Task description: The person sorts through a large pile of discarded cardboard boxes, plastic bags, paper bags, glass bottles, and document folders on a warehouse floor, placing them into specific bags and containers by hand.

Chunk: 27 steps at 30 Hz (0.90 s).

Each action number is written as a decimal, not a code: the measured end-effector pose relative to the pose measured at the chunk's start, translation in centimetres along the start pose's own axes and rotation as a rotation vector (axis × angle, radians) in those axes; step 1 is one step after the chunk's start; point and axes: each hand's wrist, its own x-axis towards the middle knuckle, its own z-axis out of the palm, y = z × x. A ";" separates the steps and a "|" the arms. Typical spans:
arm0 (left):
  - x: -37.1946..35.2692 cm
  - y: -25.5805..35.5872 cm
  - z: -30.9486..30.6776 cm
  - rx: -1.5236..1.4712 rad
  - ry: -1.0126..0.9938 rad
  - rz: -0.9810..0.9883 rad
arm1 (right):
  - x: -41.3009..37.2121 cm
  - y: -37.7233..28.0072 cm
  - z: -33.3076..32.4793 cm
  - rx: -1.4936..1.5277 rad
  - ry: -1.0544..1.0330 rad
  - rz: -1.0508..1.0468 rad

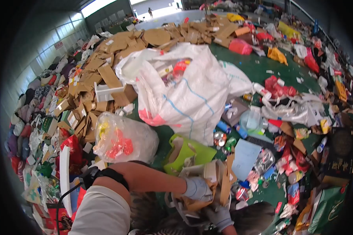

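Both of your gloved hands are on the cardboard bundle (223,183), which sits near you, low and just right of centre. Your left hand (198,188) reaches in from the left and is closed over the bundle's top edge. Your right hand (219,215) comes up from the near edge and clasps the same bundle from underneath, though some of its fingers are hidden by the brown flaps. The bundle is pinched between the two hands, its torn pieces standing roughly upright. Just beyond it, to the far left, a green paper bag (192,150) lies open on its side, nearly touching the bundle. Left of that rests a clear plastic bag (125,139) stuffed with red and yellow items. Farther off, a large white sack (188,94) bulges in the middle of the scene and blocks your view of the floor behind it. A pale blue sheet (245,156) lies just right of the bundle, with crushed cans (220,138) beyond it. A cardboard pile (117,51) spreads across the far left, and the green floor (259,66) shows at the far right.
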 end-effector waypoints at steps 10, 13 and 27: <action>2.7 1.4 0.1 -0.089 -0.197 -0.147 | -0.1 -1.2 0.8 -0.034 0.077 0.164; 3.0 2.2 -1.7 -0.072 -0.205 -0.152 | 0.7 -1.7 -0.3 -0.003 -0.002 0.297; 0.7 5.9 2.1 -0.004 -0.010 -0.348 | 4.4 -4.3 -4.4 0.065 0.396 -0.061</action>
